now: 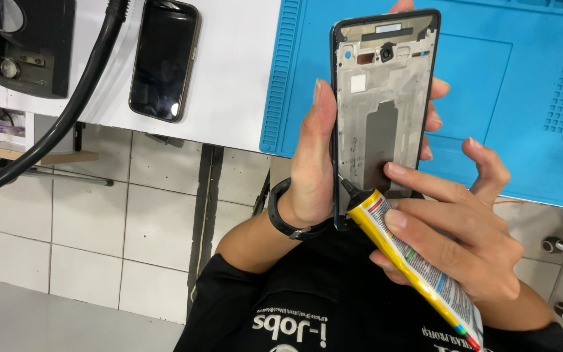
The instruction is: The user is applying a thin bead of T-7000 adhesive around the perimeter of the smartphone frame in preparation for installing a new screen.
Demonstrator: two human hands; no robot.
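My left hand [314,156] grips a bare phone frame [380,98] upright, its grey inner side with camera cut-outs facing me. A black band circles that wrist. My right hand [457,228] pinches a yellow glue tube [418,267] with a black nozzle. The nozzle tip touches the frame's lower left edge, close to my left palm.
A blue ridged work mat [522,91] lies on the white bench [236,72] behind the frame. A dark smartphone [164,58] rests face up at the left, beside a thick black hose [66,111] and a black device [34,45]. Tiled floor shows below.
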